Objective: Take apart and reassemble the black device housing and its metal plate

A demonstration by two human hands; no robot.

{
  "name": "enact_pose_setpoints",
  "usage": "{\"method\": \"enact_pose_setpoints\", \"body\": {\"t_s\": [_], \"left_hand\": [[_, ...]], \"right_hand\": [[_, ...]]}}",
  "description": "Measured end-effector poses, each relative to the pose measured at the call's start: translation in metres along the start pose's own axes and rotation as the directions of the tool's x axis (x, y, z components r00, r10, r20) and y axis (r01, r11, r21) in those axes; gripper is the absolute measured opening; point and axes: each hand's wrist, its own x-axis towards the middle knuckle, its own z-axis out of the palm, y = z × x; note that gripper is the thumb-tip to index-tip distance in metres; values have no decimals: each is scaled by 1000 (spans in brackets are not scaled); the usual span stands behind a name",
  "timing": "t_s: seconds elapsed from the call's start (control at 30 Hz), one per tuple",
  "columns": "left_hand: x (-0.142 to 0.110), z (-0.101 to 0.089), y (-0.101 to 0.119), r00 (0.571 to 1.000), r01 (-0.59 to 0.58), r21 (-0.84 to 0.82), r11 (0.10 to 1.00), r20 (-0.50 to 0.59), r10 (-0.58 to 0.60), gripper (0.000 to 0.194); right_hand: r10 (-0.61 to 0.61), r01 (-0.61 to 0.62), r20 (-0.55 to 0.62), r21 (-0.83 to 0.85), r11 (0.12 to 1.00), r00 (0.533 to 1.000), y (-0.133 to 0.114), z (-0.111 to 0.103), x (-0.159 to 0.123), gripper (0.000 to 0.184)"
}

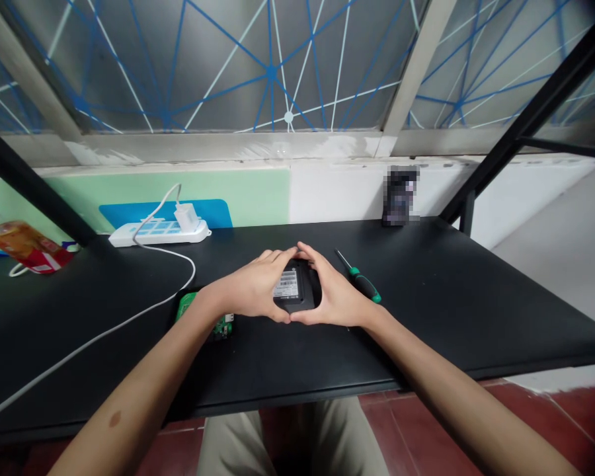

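Black labelled device (303,287), partly hidden

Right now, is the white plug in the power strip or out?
In, it looks like: the white plug sits upright against the power strip, though its prongs are hidden.

Blue-and-white-patterned frosted windows (218,73) rise above a white wall (334,192); red floor tiles (416,430) show below the bench's (451,291) near edge.

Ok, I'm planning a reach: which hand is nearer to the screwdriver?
The right hand. It sits just left of the screwdriver, at the right side of the black device; the left hand is farther off, on the device's left.
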Motion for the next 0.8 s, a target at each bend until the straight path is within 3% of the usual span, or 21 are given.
{"method": "enact_pose_setpoints", "body": {"t_s": [0.27, 0.5, 0.63, 0.8], "left_hand": [[-8, -3, -15, 986, 49, -163, 985, -151, -74, 124], [-14, -7, -22, 961, 22, -329, 944, -253, -110, 128], [-14, -5, -25, 953, -14, -418, 909, -281, -114, 127], [-10, 1, -31, 949, -70, -520, 851, -299, -105, 123]], "right_hand": [[103, -104, 33, 61, 993, 994, 1, 0, 4, 145], [130, -139, 134, 64, 988, 982, 1, 9, 25, 147], [78, -80, 192, 6, 997, 978, 2, 20, 37, 153], [1, -23, 192, 114, 993, 981, 9, 28, 42, 150]]}}
